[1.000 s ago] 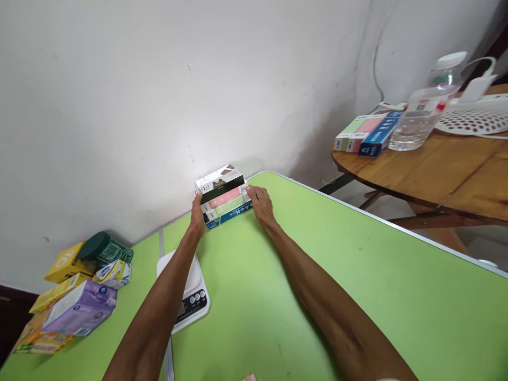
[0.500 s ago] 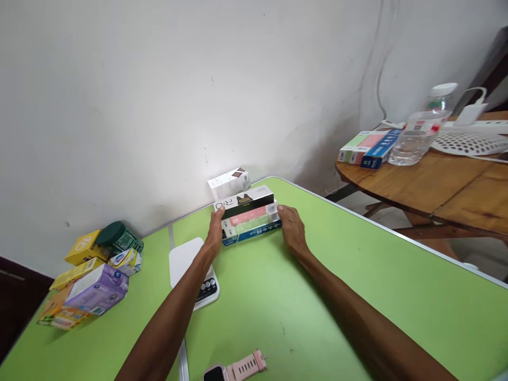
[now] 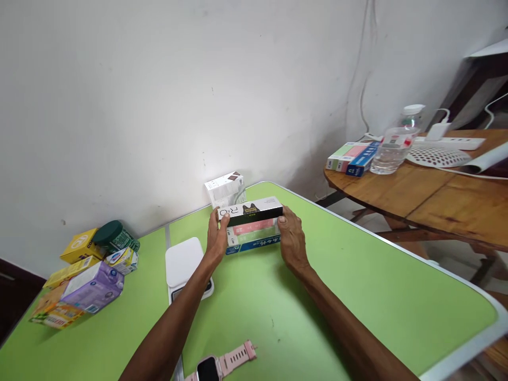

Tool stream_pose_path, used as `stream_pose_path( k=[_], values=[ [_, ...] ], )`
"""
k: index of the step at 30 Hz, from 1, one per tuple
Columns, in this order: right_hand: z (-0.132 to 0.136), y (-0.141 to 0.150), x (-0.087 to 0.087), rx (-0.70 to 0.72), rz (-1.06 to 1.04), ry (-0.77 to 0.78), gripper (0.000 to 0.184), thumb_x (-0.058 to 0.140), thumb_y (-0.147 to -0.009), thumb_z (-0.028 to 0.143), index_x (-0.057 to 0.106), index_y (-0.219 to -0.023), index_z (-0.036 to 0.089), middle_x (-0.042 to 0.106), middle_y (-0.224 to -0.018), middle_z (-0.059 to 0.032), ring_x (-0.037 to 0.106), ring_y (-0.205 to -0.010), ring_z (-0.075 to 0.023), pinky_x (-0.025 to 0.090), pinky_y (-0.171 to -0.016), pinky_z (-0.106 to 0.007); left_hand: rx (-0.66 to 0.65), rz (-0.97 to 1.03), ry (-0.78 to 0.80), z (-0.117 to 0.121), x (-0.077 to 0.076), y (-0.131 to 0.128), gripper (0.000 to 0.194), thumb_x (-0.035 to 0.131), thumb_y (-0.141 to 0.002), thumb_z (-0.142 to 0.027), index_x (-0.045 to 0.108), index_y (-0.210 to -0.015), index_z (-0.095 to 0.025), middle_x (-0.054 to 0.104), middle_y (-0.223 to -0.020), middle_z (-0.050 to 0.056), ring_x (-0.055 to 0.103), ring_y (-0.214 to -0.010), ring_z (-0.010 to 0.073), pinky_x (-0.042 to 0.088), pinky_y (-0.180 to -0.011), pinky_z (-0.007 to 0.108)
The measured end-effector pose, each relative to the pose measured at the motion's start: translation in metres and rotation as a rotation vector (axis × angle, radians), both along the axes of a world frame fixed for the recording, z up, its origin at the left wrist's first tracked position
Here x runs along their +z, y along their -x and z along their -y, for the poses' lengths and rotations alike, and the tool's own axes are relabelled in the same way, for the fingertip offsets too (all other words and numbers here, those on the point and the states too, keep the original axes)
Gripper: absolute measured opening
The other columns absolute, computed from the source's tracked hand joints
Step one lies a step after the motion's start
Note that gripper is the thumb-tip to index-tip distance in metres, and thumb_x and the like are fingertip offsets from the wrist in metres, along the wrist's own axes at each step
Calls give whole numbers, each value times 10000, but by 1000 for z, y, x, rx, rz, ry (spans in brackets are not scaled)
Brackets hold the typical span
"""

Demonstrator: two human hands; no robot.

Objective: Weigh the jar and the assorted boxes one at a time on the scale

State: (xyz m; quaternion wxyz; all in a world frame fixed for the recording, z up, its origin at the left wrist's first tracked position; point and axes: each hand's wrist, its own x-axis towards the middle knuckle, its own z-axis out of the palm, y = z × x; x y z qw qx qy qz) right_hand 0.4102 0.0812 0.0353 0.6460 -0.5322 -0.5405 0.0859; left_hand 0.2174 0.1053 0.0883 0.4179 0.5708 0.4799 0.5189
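Observation:
Ahead of me on the green table a stack of long toothpaste-style boxes stands between my hands. A black and white box (image 3: 254, 212) lies on top, a pink box (image 3: 254, 226) and a pale green box (image 3: 254, 236) come below it, and a blue box (image 3: 254, 245) is at the bottom. My left hand (image 3: 216, 235) is closed at the top box's left end, thumb on its front. My right hand (image 3: 292, 238) grips the right end, its thumb at that box's corner and its fingers hidden behind. How far the fingers reach down the stack is hidden.
Behind the stack a white box (image 3: 225, 189) rests by the wall. A white kitchen scale (image 3: 184, 262) is left of my hands, a pink-strapped watch (image 3: 208, 369) nearer me. Cartons (image 3: 93, 288) and a green tub (image 3: 115, 238) stand left. The wooden table (image 3: 428, 196) holds a bottle (image 3: 392, 145).
The black and white box has shifted right on the stack, lining up with the boxes below. My right thumb has moved up to its end. The view has turned slightly right.

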Motion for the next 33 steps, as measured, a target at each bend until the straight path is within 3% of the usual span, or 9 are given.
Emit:
stream_pose_path(
  k=[5, 9, 12, 16, 19, 23, 27, 33],
  values=[
    [3, -4, 2, -52, 71, -16, 616, 282, -1064, 599, 519, -1494, 227, 565, -1521, -138, 388, -1508, -328, 275, -1225, -623, 104, -341, -126, 14, 7, -11, 578, 454, -996, -587, 486, -1446, -226, 456, -1582, 145, 337, -1525, 291, 234, -1285, 473],
    [16, 2, 18, -40, 74, -55, 641, 264, -1056, 613, 473, -1532, 237, 521, -1561, -134, 370, -1520, -331, 269, -1228, -611, 125, -323, -185, 24, 20, -10, 575, 447, -1004, -610, 488, -1443, -242, 450, -1569, 134, 309, -1531, 288, 214, -1290, 471],
    [34, 21, 35, 20, 54, -73, 672, 235, -1043, 636, 435, -1572, 273, 481, -1601, -102, 364, -1528, -323, 270, -1241, -583, 119, -215, -209, 40, 35, 14, 587, 488, -988, -642, 511, -1448, -279, 491, -1545, 117, 379, -1494, 308, 256, -1272, 481],
    [59, 62, 45, 246, 56, -37, 718, 288, -1010, 695, 382, -1617, 321, 431, -1648, -49, 344, -1544, -327, 283, -1248, -605, 224, -217, -168, 76, 43, 76, 613, 472, -973, -690, 540, -1441, -301, 520, -1537, 93, 483, -1423, 319, 318, -1245, 497],
    [67, 96, 37, 470, 65, -28, 686, 388, -1013, 658, 398, -1613, 324, 435, -1649, -41, 355, -1543, -315, 283, -1266, -585, 327, -295, -138, 104, 31, 129, 637, 429, -979, -707, 535, -1445, -285, 559, -1500, 93, 518, -1393, 315, 332, -1238, 513],
    [62, 134, 15, 629, 48, 43, 626, 475, -1023, 590, 467, -1578, 301, 491, -1610, -74, 405, -1517, -299, 312, -1267, -550, 380, -317, -47, 123, -3, 176, 643, 401, -985, -716, 525, -1429, -269, 605, -1440, 109, 529, -1383, 309, 325, -1236, 528],
    [52, 155, -9, 634, 39, 119, 636, 478, -1014, 616, 535, -1531, 252, 535, -1569, -118, 441, -1492, -307, 317, -1261, -571, 391, -281, 4, 120, -36, 191, 655, 411, -963, -750, 556, -1352, -243, 625, -1403, 130, 544, -1363, 315, 361, -1207, 524],
    [45, 154, -30, 642, 32, 197, 570, 476, -1008, 631, 638, -1433, 288, 600, -1515, -85, 495, -1454, -300, 341, -1252, -560, 344, -236, 42, 114, -69, 197, 717, 437, -939, -771, 533, -1402, -232, 589, -1458, 156, 492, -1427, 323, 310, -1240, 532]
  ],
)
